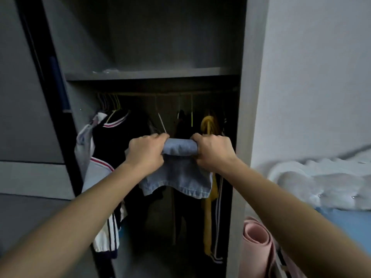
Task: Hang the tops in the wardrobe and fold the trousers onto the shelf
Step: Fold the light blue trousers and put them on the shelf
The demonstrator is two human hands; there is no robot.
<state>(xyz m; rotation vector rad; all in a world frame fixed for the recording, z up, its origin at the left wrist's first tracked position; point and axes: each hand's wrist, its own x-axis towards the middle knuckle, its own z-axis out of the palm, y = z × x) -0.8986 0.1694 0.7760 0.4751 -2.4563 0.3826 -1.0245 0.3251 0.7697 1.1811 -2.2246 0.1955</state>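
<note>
Both my hands hold up a folded pair of light blue denim trousers (178, 173) in front of the open grey wardrobe (247, 97). My left hand (145, 151) grips the left end of the fold and my right hand (213, 151) grips the right end. The hem hangs down below my fists. Above them runs a grey shelf (152, 74). Under it a rail (170, 93) carries hanging tops: a black and white jacket with pink stripes (100, 157) at the left, dark clothes in the middle, a yellow garment (208, 125) at the right.
Several bare hangers (109, 102) bunch at the rail's left end. A wardrobe door (26, 97) stands at the left. A rolled pink mat (258, 249) leans at the lower right, next to a bed with white bedding (321, 181) and a blue sheet.
</note>
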